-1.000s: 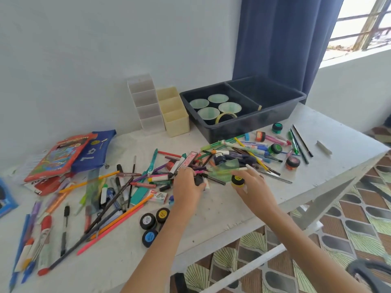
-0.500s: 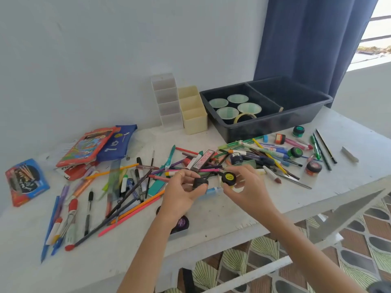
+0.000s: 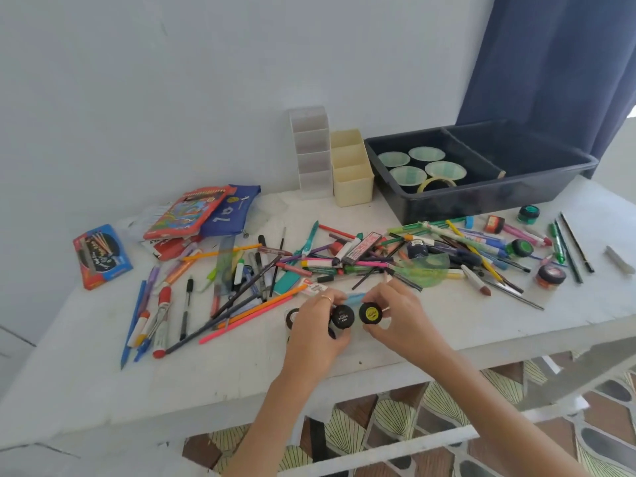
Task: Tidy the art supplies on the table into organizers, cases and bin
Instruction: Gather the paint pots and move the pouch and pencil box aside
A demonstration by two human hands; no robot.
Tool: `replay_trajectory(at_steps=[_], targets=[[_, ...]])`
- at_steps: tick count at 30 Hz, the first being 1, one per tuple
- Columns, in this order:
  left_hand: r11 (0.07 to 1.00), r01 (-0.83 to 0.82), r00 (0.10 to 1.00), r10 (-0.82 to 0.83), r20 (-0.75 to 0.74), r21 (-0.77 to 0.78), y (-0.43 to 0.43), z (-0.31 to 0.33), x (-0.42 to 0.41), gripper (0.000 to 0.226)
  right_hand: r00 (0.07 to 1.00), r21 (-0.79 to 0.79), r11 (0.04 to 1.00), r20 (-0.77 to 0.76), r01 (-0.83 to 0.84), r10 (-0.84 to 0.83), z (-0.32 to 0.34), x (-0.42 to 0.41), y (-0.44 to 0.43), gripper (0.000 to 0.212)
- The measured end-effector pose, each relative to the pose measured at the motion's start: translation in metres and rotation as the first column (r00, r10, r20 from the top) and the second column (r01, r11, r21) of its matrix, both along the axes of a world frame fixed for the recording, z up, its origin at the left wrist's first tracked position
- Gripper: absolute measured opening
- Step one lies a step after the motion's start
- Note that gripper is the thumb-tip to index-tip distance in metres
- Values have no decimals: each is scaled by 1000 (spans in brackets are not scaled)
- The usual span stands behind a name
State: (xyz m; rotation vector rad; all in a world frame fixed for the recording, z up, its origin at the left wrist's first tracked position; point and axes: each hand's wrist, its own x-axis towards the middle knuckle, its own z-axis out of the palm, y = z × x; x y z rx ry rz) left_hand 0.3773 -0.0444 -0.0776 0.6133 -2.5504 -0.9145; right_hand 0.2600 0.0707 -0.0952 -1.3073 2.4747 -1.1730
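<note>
My left hand (image 3: 315,327) grips a small black-lidded paint pot (image 3: 342,317) near the table's front edge. Right beside it, my right hand (image 3: 401,320) pinches a yellow-lidded paint pot (image 3: 370,313). Other paint pots (image 3: 292,316) lie partly hidden under my left hand. A heap of pens, pencils and markers (image 3: 361,261) covers the white table (image 3: 86,380). At the back stand a clear organizer (image 3: 311,153), a cream organizer (image 3: 351,168) and a black bin (image 3: 481,197) holding several cups and a tape roll.
Pencil cases and boxes (image 3: 203,213) lie at the back left, a blue box (image 3: 101,256) further left. Green and orange paint pots (image 3: 550,275) and a white eraser (image 3: 619,259) sit at the right. A blue curtain (image 3: 557,63) hangs behind the bin.
Both hands have come back from the heap toward the table's front edge, each carrying a paint pot, and now hold the two pots side by side. The camera has turned left.
</note>
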Motion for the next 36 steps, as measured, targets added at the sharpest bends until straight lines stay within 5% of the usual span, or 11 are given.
replay_trajectory(at_steps=[13, 20, 23, 28, 36], targets=[[947, 6, 987, 46, 151, -322, -5, -5, -15, 42, 998, 158, 987, -63, 7, 3, 2, -2, -10, 33], [960, 60, 967, 13, 255, -275, -13, 4, -23, 48, 999, 251, 968, -32, -23, 32, 10, -7, -10, 45], [995, 73, 977, -57, 204, -74, -20, 10, -24, 40, 999, 273, 961, 13, -35, 32, 14, -10, -5, 50], [1000, 30, 993, -30, 114, 5, -31, 21, -38, 30, 999, 295, 955, 51, -29, 14, 31, -26, -1, 38], [994, -107, 994, 107, 7, -18, -51, 20, -97, 21, 964, 99, 959, -40, 266, -263, 41, -67, -19, 21]])
